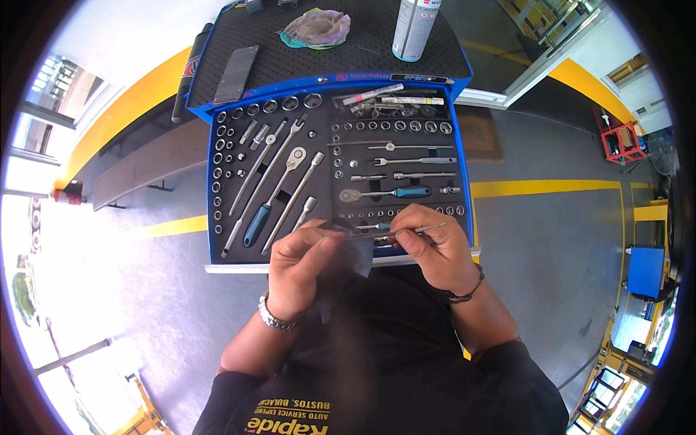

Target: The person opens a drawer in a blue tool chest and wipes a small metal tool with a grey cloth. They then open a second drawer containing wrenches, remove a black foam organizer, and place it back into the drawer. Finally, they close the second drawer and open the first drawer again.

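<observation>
Before you stands a blue tool cart point(464, 72) with a dimpled black mat on top and an open drawer point(214, 217) lined in dark foam, its cut-outs filled with bright steel sockets and ratchets. Your left hand point(301, 264) curls, fingers pressed together on a dark, blurred piece, perhaps cloth. Your right hand point(435, 246) pinches a thin metal rod point(417, 230), slim and silvery, lying level over the drawer's front edge. Its left end is hidden behind your fingers.

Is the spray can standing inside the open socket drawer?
No, the spray can stands upright on the black mat on top of the tool cart, behind the open drawer of sockets.
</observation>
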Motion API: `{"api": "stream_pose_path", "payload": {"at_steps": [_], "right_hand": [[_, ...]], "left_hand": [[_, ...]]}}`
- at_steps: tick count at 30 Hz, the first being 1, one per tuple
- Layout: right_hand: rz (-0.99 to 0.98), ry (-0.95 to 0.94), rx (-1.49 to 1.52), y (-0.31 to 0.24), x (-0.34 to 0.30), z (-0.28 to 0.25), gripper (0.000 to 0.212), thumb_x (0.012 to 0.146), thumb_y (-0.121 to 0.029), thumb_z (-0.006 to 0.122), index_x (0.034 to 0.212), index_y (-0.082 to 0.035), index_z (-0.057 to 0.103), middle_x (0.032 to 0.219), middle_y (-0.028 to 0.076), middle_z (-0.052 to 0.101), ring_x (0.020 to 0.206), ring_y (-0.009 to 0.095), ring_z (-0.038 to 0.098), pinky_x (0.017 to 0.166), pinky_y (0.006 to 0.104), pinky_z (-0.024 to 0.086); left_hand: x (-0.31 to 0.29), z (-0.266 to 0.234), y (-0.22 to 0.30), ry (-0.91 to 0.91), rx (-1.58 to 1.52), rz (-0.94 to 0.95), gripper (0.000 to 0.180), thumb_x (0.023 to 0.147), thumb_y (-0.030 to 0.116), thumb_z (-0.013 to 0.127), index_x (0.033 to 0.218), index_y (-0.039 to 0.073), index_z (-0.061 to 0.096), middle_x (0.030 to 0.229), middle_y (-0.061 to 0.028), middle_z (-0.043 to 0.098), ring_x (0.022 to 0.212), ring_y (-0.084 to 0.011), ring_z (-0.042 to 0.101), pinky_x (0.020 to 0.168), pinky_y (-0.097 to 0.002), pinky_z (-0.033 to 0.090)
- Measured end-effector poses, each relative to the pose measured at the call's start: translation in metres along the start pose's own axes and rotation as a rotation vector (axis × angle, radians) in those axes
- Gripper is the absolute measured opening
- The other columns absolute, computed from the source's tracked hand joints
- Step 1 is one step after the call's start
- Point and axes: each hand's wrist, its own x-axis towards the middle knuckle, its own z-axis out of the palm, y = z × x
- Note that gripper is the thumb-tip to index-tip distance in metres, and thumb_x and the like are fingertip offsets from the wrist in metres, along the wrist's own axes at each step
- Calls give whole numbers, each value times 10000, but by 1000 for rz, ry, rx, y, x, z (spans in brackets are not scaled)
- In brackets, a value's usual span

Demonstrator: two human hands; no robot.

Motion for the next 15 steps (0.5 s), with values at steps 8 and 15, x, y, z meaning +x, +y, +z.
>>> {"api": "stream_pose_path", "payload": {"at_steps": [8,15], "right_hand": [[85,-91,206,-4,5,-1,180,1000,-140,592,946,16,664,875,63,647,802,129,599,741,269,467],[81,-136,228,2,6,-2,201,999,-155,604,934,23,668,857,59,643,808,123,595,740,266,461]], "left_hand": [[-2,6,13,139,-351,-121,139,972,113,601,1026,19,688,1029,-62,684,941,-130,612,864,-289,475],[1,5,3,195,-486,-151,155,980,134,570,1032,29,672,975,-51,669,861,-123,599,798,-268,473]]}}
